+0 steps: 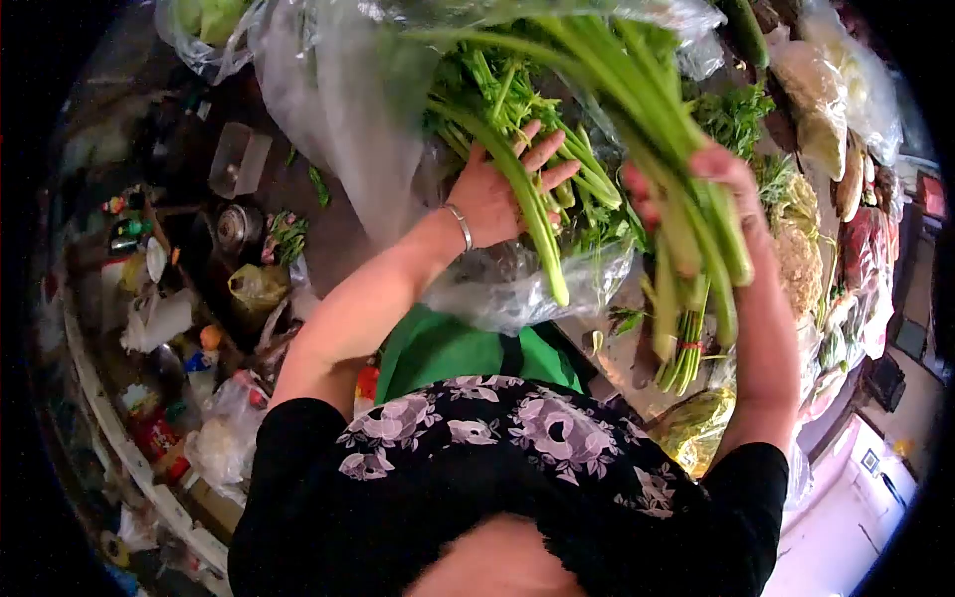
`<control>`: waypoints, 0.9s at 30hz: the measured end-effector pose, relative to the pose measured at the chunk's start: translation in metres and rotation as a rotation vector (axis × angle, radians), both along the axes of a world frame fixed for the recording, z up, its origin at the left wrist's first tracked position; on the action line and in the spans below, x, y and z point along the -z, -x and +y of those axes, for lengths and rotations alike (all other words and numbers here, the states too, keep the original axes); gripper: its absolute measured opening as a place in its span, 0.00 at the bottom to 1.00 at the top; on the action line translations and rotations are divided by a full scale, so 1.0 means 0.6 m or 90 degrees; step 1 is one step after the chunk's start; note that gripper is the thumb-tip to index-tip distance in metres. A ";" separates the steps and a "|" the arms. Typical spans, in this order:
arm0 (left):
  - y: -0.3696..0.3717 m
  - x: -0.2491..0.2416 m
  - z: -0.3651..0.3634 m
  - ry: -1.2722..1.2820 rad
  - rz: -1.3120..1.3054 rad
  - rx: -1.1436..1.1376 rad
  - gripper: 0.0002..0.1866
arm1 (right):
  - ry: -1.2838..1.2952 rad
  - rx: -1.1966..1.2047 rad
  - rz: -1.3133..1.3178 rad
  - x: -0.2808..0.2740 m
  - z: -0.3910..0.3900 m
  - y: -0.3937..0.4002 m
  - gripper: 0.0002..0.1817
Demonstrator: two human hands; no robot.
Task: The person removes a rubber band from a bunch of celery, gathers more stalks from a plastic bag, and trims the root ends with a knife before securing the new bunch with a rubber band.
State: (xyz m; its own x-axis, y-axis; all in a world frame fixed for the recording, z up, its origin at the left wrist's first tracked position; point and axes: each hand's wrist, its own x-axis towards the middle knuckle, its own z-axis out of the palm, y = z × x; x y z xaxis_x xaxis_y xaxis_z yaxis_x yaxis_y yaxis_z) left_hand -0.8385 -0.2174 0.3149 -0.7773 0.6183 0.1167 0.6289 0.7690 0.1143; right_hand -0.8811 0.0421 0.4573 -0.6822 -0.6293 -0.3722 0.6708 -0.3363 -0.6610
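My right hand (711, 204) grips a thick bunch of long green stalks (637, 109), stem ends pointing down toward me and leafy tops going up out of view. My left hand (502, 194), with a thin bracelet on the wrist, is spread open against a second bunch of leafy greens (487, 95) that lies in a clear plastic bag (338, 90). One loose stalk (532, 224) runs across its fingers. Below my right hand lies a small tied bundle of green stems (684, 363).
More greens (736, 114) and bagged vegetables (821, 95) are piled along the right side of the stall. To the left is a cluttered area with containers, bottles and crumpled bags (164, 318). A green bag (448, 353) sits just in front of my chest.
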 end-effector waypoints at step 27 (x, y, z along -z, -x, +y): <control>0.034 -0.057 -0.040 -0.090 -0.194 0.160 0.53 | 0.100 0.383 0.058 -0.057 0.310 -0.464 0.42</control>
State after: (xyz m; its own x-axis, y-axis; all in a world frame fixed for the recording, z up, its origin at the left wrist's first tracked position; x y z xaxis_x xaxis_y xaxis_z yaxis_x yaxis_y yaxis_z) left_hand -0.8588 -0.2413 0.3490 -0.6165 0.7873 0.0021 0.7160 0.5595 0.4174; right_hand -0.6025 0.2279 0.4912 -0.9588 -0.1678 -0.2294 0.2767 -0.7354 -0.6186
